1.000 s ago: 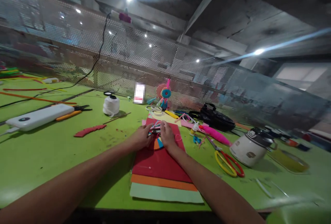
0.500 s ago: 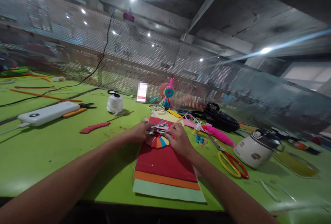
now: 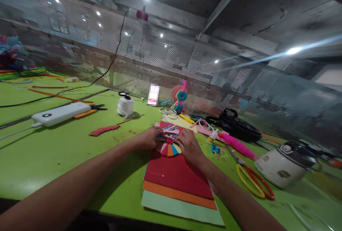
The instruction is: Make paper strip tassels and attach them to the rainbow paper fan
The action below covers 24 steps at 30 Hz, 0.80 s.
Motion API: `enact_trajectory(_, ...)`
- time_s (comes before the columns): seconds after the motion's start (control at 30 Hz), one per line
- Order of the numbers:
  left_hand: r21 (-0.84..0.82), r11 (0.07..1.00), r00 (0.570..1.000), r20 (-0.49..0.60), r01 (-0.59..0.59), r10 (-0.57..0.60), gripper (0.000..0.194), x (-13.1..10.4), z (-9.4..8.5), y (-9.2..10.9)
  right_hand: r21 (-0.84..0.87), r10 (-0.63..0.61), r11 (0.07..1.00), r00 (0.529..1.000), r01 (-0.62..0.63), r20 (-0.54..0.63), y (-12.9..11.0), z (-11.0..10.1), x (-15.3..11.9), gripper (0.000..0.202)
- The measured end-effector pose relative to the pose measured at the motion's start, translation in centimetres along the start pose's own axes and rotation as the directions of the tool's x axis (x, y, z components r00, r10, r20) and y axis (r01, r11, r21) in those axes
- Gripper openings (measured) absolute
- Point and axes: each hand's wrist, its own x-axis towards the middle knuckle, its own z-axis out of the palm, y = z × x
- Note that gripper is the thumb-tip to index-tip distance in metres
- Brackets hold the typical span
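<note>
A round craft piece with coloured wedges [image 3: 169,150] lies on a red sheet [image 3: 179,172], with thin pink, blue and white strips [image 3: 171,128] just beyond it. My left hand [image 3: 151,137] is at the left of the strips, its fingers closed on something I cannot make out. On the right, my right hand [image 3: 189,146] touches the piece's upper right side with fingers pinched together; what lies between them is too small to name. Orange [image 3: 181,195] and pale green [image 3: 184,212] sheets stick out under the red one.
Scissors [image 3: 255,184], a pink roll [image 3: 237,145], a glue bottle [image 3: 213,136] and a white kettle [image 3: 283,165] stand or lie at the right. At the left are a white power bank [image 3: 62,114], pliers [image 3: 85,114], a thread spool [image 3: 125,106] and a red foam strip [image 3: 104,130].
The view has turned slightly left, so everything appears shifted right. Both hands remain at the strips, and more of the wedge-patterned piece's right side shows.
</note>
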Motion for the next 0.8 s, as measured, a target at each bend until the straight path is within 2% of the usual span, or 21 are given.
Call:
enact_trajectory(0.07, 0.002, 0.999, 0.999, 0.021, -0.033, 0.033, 0.034, -0.1, -0.2, 0.3, 0.027, -0.035, 0.999, 0.999, 0.036, -0.031, 0.1, 0.2, -0.2, 0.017)
enact_trajectory(0.17, 0.003, 0.999, 0.998, 0.034, -0.054, 0.053, 0.035, -0.2, -0.3, 0.5, 0.035, -0.084, 0.996, 0.996, 0.084, -0.001, 0.0, 0.5, -0.5, 0.018)
enact_trajectory(0.3, 0.006, 0.998, 0.998, 0.039, -0.055, 0.055, 0.052, -0.2, -0.1, 0.4, 0.061, -0.107, 0.993, 0.993, 0.104, 0.052, -0.6, -0.1, -1.0, 0.016)
enact_trajectory(0.4, 0.02, 0.994, 0.994, 0.044, -0.105, 0.104, 0.059, -0.2, 0.1, 0.4, 0.137, -0.066, 0.988, 0.998, 0.064, 0.011, -0.4, -1.8, -1.1, 0.014)
enact_trajectory(0.53, 0.072, 0.989, 0.991, 0.029, -0.133, 0.131, 0.056, -0.4, 0.2, 0.6, 0.252, 0.067, 0.967, 0.995, -0.046, -0.075, 1.5, -3.0, 0.2, 0.017)
enact_trajectory(0.63, 0.111, 0.988, 0.994, 0.042, -0.104, 0.1, 0.058, -0.4, 0.3, 0.8, 0.319, 0.19, 0.932, 0.981, -0.172, -0.027, 2.8, -1.7, 1.9, 0.024)
enact_trajectory(0.8, 0.135, 0.982, 0.99, 0.058, -0.134, 0.128, 0.041, -0.2, 0.4, 0.7, 0.363, 0.179, 0.912, 0.981, -0.192, 0.069, 2.8, 1.0, 2.6, 0.024)
